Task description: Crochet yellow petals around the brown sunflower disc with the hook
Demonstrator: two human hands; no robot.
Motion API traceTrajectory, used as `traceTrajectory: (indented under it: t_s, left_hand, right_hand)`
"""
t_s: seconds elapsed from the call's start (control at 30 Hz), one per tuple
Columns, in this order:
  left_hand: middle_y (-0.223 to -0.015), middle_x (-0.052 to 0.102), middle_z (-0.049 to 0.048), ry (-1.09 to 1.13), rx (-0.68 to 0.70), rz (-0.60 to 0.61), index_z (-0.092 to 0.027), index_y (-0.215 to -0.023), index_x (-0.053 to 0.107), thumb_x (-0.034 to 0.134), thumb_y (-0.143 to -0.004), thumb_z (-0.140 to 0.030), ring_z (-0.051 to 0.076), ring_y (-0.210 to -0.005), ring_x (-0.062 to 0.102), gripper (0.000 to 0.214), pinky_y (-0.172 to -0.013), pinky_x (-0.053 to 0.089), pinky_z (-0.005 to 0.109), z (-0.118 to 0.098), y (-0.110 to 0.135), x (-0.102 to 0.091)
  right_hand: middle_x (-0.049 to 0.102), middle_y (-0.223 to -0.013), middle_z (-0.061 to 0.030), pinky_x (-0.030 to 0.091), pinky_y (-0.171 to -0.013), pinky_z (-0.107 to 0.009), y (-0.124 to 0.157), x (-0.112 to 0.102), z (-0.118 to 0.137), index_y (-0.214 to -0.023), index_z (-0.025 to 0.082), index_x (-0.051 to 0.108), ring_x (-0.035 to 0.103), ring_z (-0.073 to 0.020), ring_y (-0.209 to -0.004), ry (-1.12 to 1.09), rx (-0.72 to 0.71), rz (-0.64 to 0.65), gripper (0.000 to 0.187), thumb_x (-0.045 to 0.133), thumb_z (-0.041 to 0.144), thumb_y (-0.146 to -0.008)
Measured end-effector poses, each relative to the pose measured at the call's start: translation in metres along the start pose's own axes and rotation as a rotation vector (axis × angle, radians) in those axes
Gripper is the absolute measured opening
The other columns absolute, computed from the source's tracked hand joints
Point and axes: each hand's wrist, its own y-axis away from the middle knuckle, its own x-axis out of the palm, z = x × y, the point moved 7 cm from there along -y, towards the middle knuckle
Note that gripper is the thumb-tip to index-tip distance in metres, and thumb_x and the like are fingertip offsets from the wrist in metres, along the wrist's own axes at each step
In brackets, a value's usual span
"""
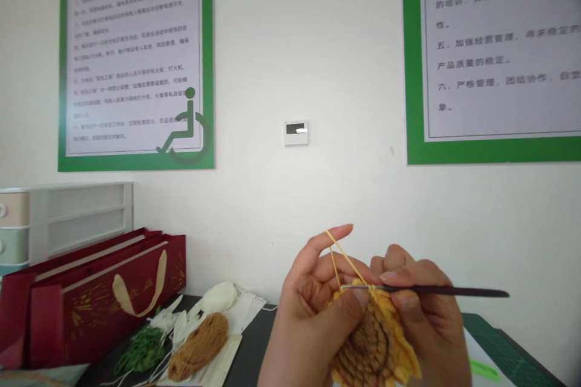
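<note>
White wall [299, 54] with green-framed notices [135, 54]

The left hand [313, 308] pinches a yellow-and-brown crocheted piece [370, 338], with yellow yarn [345, 260] looped over its raised index finger. The right hand [422, 308] grips a dark-handled crochet hook [454, 291] at the stitches. An ochre yarn skein [198, 346] and green yarn [140, 349] lie on the table [254, 363] toward its left end, beside a red gift bag [104, 296].

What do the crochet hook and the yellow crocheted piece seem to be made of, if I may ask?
The crochet hook has a shiny silver tip, likely metal, set in a dark matte handle, perhaps plastic. The crocheted piece looks like matte yarn, its looped stitches visible; the fibre is unclear.
</note>
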Motion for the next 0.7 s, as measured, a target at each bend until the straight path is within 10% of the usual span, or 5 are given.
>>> traceTrajectory:
  t_s: [0.7]
  left_hand:
    - [-0.086,0.069,0.0038,0.088,-0.099,0.14,-0.032,-0.146,0.06,0.076,-0.086,-0.008,0.019,-0.085,0.07,0.067,-0.081,0.052,0.031,0.004,0.001,0.006]
  right_hand:
    - [0.039,-0.074,0.0045,0.041,-0.054,-0.027,0.005,0.001,-0.021,-0.088,0.031,0.058,0.041,-0.0123,-0.057,-0.261,0.316,0.038,0.023,0.062,0.052,-0.095]
